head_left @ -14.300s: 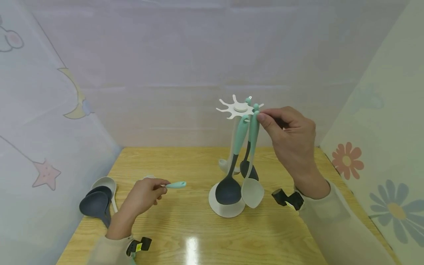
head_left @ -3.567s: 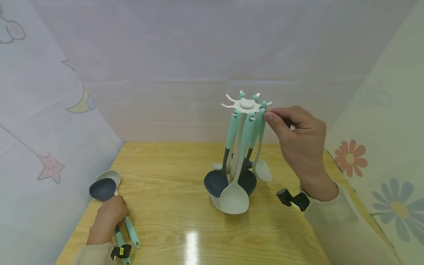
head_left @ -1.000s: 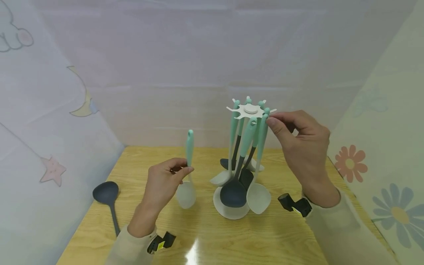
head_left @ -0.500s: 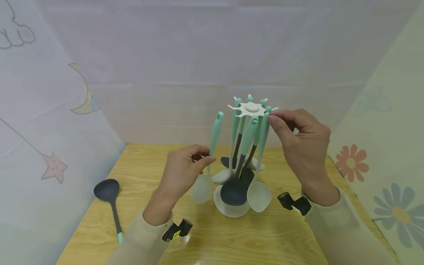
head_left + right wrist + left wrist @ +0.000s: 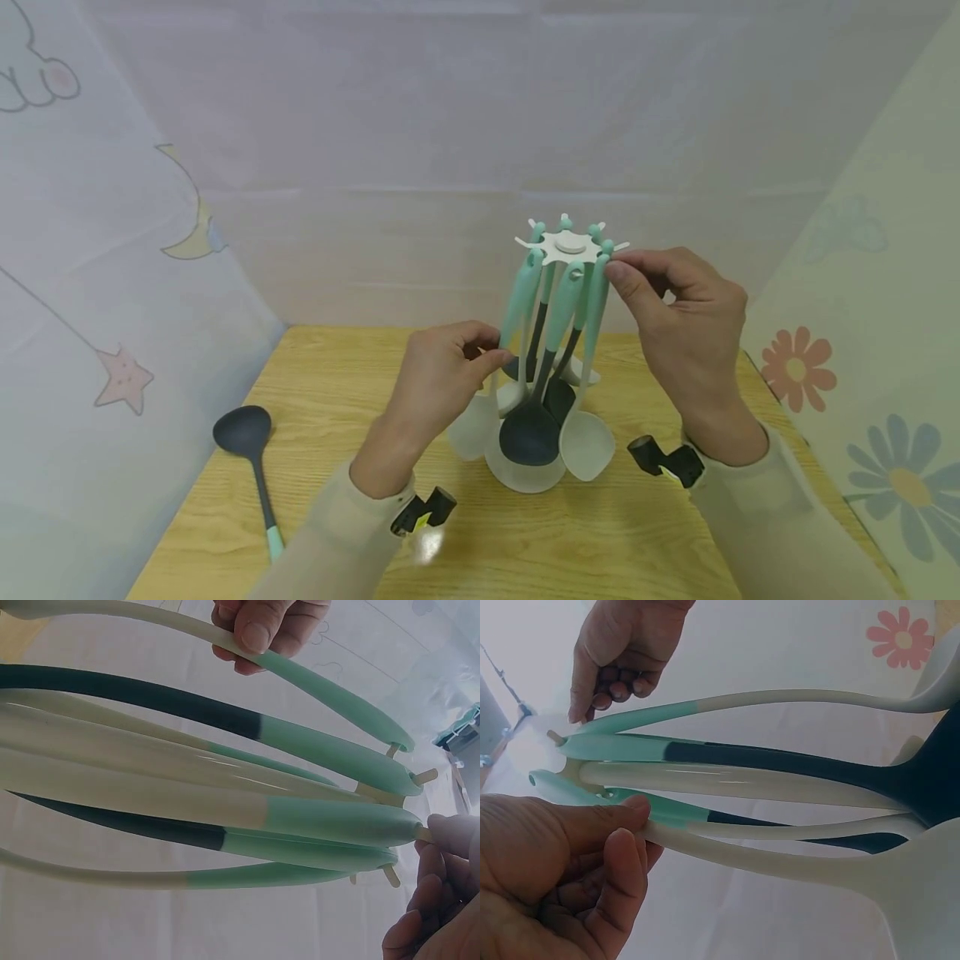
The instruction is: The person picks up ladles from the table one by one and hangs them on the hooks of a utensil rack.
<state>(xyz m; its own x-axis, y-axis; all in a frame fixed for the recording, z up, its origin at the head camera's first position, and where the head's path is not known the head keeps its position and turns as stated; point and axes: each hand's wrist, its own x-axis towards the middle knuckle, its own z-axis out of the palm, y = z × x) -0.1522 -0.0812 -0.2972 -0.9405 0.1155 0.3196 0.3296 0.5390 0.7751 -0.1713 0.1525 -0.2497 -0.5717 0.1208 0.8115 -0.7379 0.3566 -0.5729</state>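
Note:
My left hand (image 5: 442, 375) pinches a white cooking spoon (image 5: 471, 429) with a mint handle, where the handle meets the white stem. The handle's holed top is up at a left-front hook of the white utensil rack (image 5: 570, 243); in the right wrist view a hook tip shows at that end. Thumb and forefinger of my right hand (image 5: 678, 325) pinch the tip of a right-side hook on the rack. Several mint-handled utensils hang around the post, among them a dark ladle (image 5: 528, 437) in front and a white turner-like utensil (image 5: 587, 446) at the right.
Another dark ladle (image 5: 242, 432) lies on the wooden table (image 5: 337, 367) at the left, its mint handle partly cut off by my left sleeve. The rack's round white base (image 5: 525, 479) stands on the table. Printed cloth walls (image 5: 397, 250) enclose the back and sides.
Over the last second my left hand has carried the white spoon right and up to the rack. My right hand stays at its hook. Since the oldest frame, more utensils hang on the rack.

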